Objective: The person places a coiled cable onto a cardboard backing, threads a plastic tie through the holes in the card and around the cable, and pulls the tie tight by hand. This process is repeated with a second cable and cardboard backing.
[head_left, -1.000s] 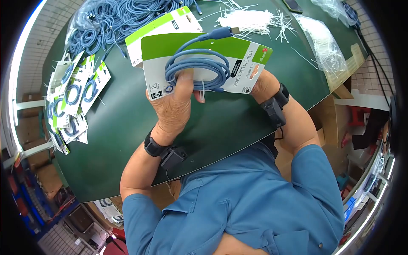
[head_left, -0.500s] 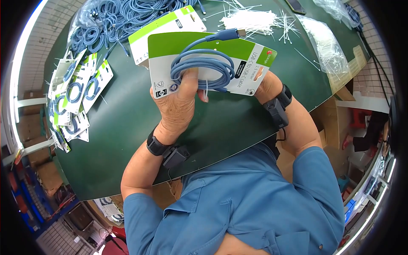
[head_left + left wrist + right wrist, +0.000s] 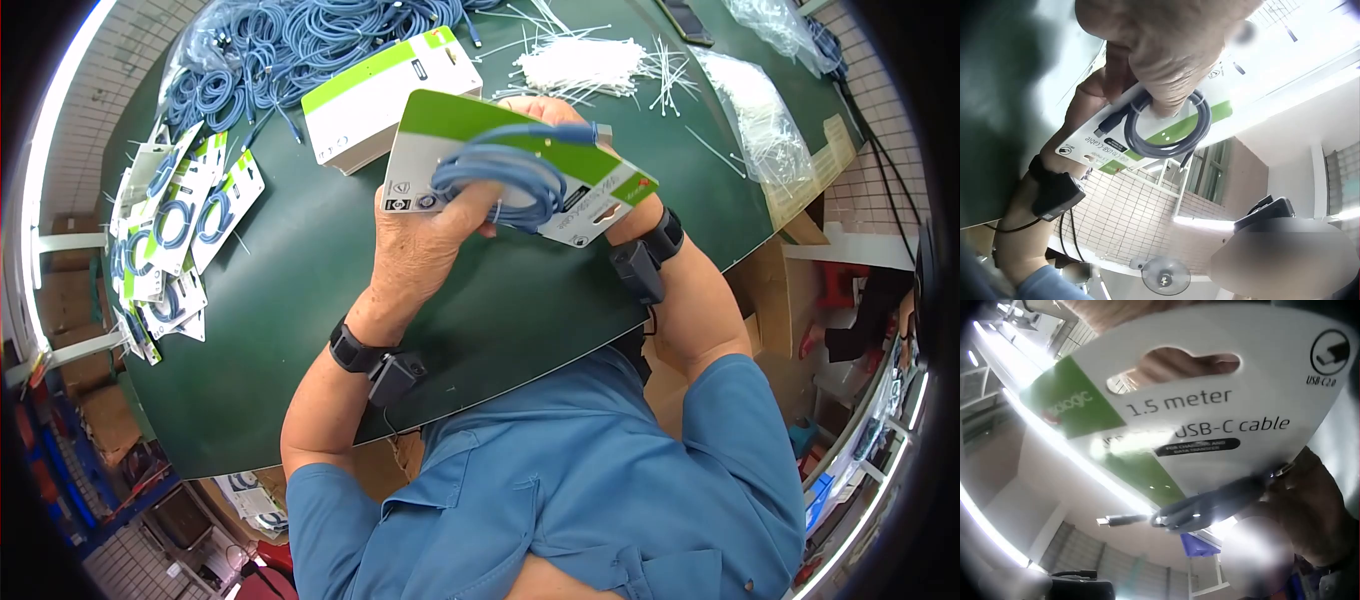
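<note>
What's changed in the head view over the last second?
The card has tilted, its right end swinging lower; fingers of the right hand now show beyond its top edge. The left hand still pinches card and coiled cable; other cards and white ties stay put.

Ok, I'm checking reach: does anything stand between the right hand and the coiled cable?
Yes, the card: the right hand is behind it, while the coiled cable is at its front, held by the left hand.

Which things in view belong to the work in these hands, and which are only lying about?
Seem part of the job:
coiled cable
card in the left hand
card stack
blue cable pile
white ties
cards with cables

Seem just lying about:
phone
upper-right plastic bag, contents unclear
</note>
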Tool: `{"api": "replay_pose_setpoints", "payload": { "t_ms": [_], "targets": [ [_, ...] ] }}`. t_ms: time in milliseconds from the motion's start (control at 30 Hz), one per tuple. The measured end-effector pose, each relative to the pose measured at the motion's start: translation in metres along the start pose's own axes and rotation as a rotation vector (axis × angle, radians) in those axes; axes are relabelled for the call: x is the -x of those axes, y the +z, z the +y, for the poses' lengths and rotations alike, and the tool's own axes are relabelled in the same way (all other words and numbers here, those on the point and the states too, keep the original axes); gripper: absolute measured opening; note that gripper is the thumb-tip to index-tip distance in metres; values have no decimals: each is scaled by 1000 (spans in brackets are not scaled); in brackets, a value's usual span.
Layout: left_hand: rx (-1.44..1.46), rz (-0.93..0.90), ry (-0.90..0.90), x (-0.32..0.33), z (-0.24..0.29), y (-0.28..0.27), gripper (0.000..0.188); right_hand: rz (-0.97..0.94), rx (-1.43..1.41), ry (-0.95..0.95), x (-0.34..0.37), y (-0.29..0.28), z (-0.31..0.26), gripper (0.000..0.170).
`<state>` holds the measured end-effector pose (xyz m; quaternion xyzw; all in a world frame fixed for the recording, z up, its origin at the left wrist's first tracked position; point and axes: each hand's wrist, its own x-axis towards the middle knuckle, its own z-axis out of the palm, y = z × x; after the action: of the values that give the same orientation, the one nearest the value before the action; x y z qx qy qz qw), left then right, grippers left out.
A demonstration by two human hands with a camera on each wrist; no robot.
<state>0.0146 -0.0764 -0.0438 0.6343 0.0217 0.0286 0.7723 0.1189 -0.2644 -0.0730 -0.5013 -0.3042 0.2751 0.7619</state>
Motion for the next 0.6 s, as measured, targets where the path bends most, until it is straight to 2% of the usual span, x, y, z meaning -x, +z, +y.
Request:
{"api": "replay_pose_setpoints", "payload": {
  "t_ms": [33,133,167,267,333,433,567,600],
  "targets": [
    [6,1,10,-2,-1,-3,22,26,-132,176,-1,-4,-2,26],
    [-50,-185,-29,-8,-9,-15,15,60,-109,172,-4,-3,-7,24],
    [-44,-187,-24,-10,-13,-19,15,79,-103,169,-4,-1,-9,25],
    [23,-367,206,-19,-24,-26,11,98,-119,147,-2,8,-16,24],
    [46,-332,207,-19,-28,-28,11,101,-129,137,0,14,-21,24],
    [85,-259,213,-19,-26,-29,11,-40,-48,76,4,20,-30,20],
    [44,-231,281,-17,-23,-29,12,8,6,31,1,14,-31,17],
    [82,-166,181,-15,-22,-30,14,3,9,30,-1,12,-29,17]
  ]
}}
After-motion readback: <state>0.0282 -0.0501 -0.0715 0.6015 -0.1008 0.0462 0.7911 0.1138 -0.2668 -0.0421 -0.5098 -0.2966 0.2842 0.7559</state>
